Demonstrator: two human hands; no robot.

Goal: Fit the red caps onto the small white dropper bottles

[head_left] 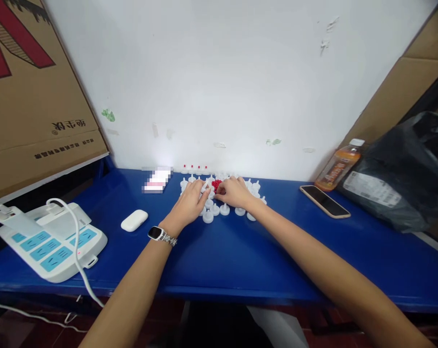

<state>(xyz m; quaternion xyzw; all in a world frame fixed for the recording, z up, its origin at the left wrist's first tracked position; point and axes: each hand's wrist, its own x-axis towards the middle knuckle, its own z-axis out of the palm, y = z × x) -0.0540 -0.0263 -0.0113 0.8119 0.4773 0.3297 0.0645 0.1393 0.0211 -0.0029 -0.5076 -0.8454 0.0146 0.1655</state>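
Both hands rest over a cluster of small white plastic caps [214, 210] on the blue table [219, 261]. My left hand [190, 202], with a watch on its wrist, lies over the left side of the caps, fingers bent down and closed round a white piece [205, 186]. My right hand [233, 191] is curled at the small pile of red pieces [216, 184] in the middle of the cluster, fingertips pinched together there. What the right fingers hold is too small to see. A short row of finished caps with red tips [194, 168] stands against the wall behind.
A white power strip [55, 241] with a cable lies at the left, a white earbud case [134, 220] beside it. A phone [325, 201], an orange drink bottle [339, 165] and a black bag [407, 169] sit at the right. Cardboard leans at both sides.
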